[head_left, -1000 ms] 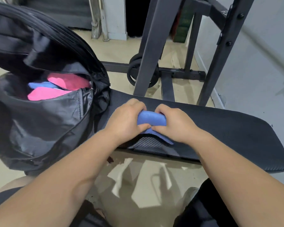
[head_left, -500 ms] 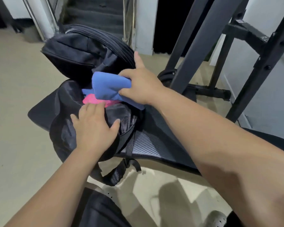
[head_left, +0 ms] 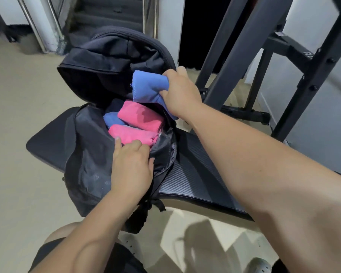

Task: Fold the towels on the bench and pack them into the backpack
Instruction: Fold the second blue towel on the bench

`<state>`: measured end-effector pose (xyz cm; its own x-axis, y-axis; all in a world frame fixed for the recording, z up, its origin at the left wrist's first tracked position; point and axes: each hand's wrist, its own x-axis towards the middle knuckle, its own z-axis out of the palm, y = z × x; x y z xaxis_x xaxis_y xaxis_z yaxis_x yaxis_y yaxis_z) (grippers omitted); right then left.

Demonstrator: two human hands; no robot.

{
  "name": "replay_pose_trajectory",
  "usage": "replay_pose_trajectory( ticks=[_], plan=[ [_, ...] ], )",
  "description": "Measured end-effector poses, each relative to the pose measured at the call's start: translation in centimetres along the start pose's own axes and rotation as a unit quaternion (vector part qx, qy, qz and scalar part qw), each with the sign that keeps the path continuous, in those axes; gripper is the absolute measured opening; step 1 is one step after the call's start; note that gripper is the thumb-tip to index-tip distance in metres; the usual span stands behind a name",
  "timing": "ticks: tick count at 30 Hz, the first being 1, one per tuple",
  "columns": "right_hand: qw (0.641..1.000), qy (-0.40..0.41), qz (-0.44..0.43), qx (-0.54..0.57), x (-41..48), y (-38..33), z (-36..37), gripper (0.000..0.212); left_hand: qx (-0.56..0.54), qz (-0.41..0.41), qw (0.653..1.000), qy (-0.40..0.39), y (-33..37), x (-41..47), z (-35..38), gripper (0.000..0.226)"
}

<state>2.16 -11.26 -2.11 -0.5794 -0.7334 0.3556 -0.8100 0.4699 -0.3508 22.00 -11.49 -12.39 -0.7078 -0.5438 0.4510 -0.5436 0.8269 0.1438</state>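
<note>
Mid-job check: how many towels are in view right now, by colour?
Blue: 2, held blue towel in the right hand; packed blue towel in the backpack.
Pink: 2, upper pink towel and lower pink towel, both in the backpack.
Total: 4 towels.

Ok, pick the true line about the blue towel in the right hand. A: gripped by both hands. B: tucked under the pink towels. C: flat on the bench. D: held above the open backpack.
D: the right hand grips the blue towel over the mouth of the backpack, above the pink towels inside, while the left hand holds its front rim.
</note>
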Motion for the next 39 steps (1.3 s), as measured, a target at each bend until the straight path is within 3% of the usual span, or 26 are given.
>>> replay_pose_trajectory(
  ticks=[14, 23, 25, 27, 31, 36, 39],
  plan=[
    [0.996, 0.056, 0.047, -0.045, -5.5, 12.1, -9.1, 0.022, -0.072, 0.146, 0.987, -0.009, 17.1, -2.6, 0.9, 0.032],
    [0.976, 0.101, 0.168, -0.09, -9.5, 23.4, -15.5, 0.018, -0.107, 0.248, 0.963, 0.0, 27.3, -4.5, 1.4, 0.017],
    [0.971, 0.105, 0.191, -0.1, -10.4, 25.4, -16.2, 0.019, -0.099, 0.244, 0.964, -0.037, 28.9, -5.0, 1.1, 0.036],
    [0.968, 0.107, 0.198, -0.109, -11.2, 26.9, -16.6, 0.021, -0.118, 0.243, 0.961, -0.052, 29.3, -4.8, 0.7, 0.05],
    [0.97, 0.101, 0.193, -0.109, -12.5, 27.5, -16.8, 0.025, -0.096, 0.244, 0.964, -0.045, 26.4, -3.7, -0.5, 0.056],
    [0.972, 0.145, 0.129, -0.136, -15.5, 25.5, -16.4, 0.026, -0.031, 0.156, 0.985, -0.073, 19.8, -2.1, -0.5, 0.075],
    [0.973, 0.108, 0.13, -0.156, -17.7, 23.6, -16.3, 0.027, -0.048, 0.162, 0.98, -0.105, 17.7, -2.4, 0.1, 0.078]
  ],
)
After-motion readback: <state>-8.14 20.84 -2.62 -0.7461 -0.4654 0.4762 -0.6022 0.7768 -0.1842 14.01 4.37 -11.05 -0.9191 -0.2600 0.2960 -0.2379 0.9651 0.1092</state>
